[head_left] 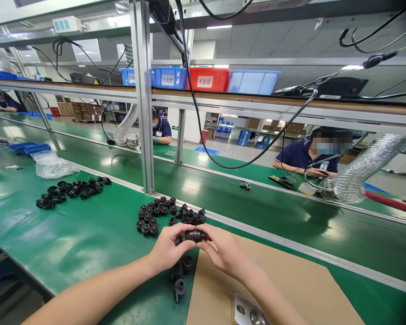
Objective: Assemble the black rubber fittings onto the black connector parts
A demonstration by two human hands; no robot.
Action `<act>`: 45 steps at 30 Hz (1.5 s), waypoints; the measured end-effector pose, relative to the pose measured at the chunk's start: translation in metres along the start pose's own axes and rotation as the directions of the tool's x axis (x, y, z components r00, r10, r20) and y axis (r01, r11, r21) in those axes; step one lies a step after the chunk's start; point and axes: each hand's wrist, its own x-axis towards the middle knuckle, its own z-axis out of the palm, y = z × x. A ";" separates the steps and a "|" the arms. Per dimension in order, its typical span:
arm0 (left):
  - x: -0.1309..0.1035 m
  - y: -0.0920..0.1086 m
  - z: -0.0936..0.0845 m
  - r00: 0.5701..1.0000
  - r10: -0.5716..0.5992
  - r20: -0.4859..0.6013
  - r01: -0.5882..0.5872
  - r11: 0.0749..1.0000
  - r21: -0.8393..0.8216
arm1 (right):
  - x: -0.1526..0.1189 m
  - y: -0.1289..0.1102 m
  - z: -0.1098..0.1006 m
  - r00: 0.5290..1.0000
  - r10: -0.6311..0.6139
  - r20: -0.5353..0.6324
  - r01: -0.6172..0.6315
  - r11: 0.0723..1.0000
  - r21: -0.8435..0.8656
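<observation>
Both hands meet low in the middle over the green bench. My left hand (pixel 171 247) and my right hand (pixel 223 251) pinch the two ends of one small black plastic part (pixel 195 235) held between them. Just behind it lies a cluster of black round parts (pixel 162 213) standing in rows and loosely heaped. A few more black parts (pixel 180 276) lie under my left wrist by the edge of a brown cardboard sheet (pixel 291 284).
A second pile of black ring-shaped parts (pixel 71 189) lies to the left, beside a clear plastic bag (pixel 50 164). A metal fixture (pixel 245 311) sits on the cardboard. A green conveyor belt (pixel 257 203) runs behind an aluminium post (pixel 144 113). People sit across it; flexible ducts (pixel 365 167) hang there.
</observation>
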 end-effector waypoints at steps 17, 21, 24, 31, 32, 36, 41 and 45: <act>0.001 -0.006 -0.001 0.927 0.373 -0.030 -0.361 0.914 0.184 | 0.001 -0.009 0.009 0.957 0.288 0.029 -0.289 0.941 0.179; 0.002 -0.006 -0.002 0.943 0.333 -0.018 -0.325 0.929 0.178 | 0.001 -0.011 0.004 0.961 0.269 0.067 -0.274 0.958 0.086; 0.002 -0.007 -0.003 0.924 0.382 0.016 -0.380 0.913 0.150 | 0.001 -0.012 0.001 0.954 0.284 0.097 -0.284 0.959 -0.012; -0.002 -0.008 0.000 0.991 0.129 -0.041 -0.123 0.985 0.120 | 0.000 -0.010 -0.014 0.995 0.098 0.019 -0.099 0.990 0.101; -0.002 -0.009 0.001 0.987 0.155 -0.041 -0.149 0.981 0.121 | 0.000 -0.009 -0.014 1.000 0.021 0.020 -0.023 0.994 0.109; -0.002 -0.014 0.000 0.920 0.391 -0.023 -0.376 0.899 0.227 | 0.001 -0.005 0.002 0.985 0.171 0.003 -0.165 0.945 0.284; 0.001 -0.012 -0.003 0.960 0.274 -0.063 -0.258 0.947 0.194 | 0.004 -0.003 0.016 0.913 0.407 -0.019 -0.353 0.813 0.463; 0.003 -0.005 -0.005 0.972 0.231 -0.036 -0.222 0.962 0.161 | 0.004 0.000 0.013 0.924 0.381 -0.043 -0.330 0.848 0.414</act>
